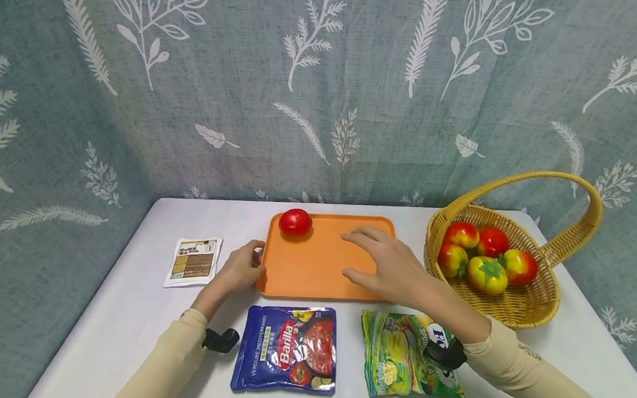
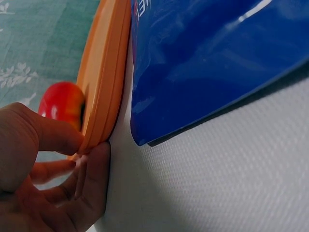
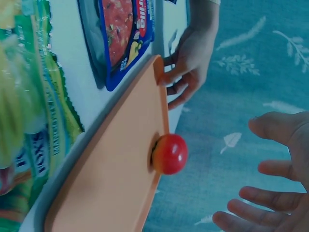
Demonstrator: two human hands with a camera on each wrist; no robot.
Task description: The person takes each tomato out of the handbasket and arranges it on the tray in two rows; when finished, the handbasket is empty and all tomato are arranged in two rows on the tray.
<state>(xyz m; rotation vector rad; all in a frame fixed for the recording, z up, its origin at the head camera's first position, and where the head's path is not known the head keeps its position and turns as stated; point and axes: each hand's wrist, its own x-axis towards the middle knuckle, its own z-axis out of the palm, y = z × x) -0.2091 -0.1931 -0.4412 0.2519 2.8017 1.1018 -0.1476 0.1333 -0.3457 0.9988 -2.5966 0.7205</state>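
Observation:
An orange tray (image 1: 320, 266) lies on the white table. A shiny red, tomato-like fruit (image 1: 296, 222) sits in its far left corner. My left hand (image 1: 242, 266) is at the tray's left edge; in the left wrist view the thumb (image 2: 60, 137) lies on the rim and the fingers (image 2: 94, 179) bend against its outer side, gripping it. Above the right half of the tray hovers my right hand (image 1: 388, 265), its fingers spread and nothing in them. The right wrist view shows that hand's separated fingertips (image 3: 251, 195) away from the fruit.
On the right stands a wicker basket (image 1: 547, 304) with a tall handle, holding several red and yellow fruits (image 1: 487, 275). A blue Barilla pouch (image 1: 287, 350) and a green packet (image 1: 396, 356) lie in front of the tray. To the left is a small white-edged packet (image 1: 194, 261). A patterned curtain (image 1: 357, 104) hangs behind.

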